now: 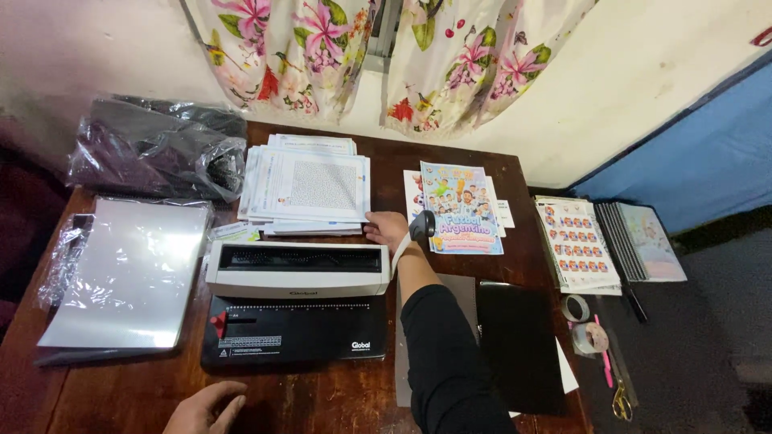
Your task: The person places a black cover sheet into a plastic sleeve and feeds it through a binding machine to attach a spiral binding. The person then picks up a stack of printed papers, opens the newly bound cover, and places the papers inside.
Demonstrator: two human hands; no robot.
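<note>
Ungripping, right hand (386,227) touches paper stack (305,186) edge; left hand (205,408) flat near binding machine (296,305).

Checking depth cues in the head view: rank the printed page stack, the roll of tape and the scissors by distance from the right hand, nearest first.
1. Printed page stack: at the right hand, fingertips at its lower right corner, behind the binding machine.
2. Roll of tape: off to the right, near the table's right edge.
3. Scissors: farthest, at the near right corner.
</note>
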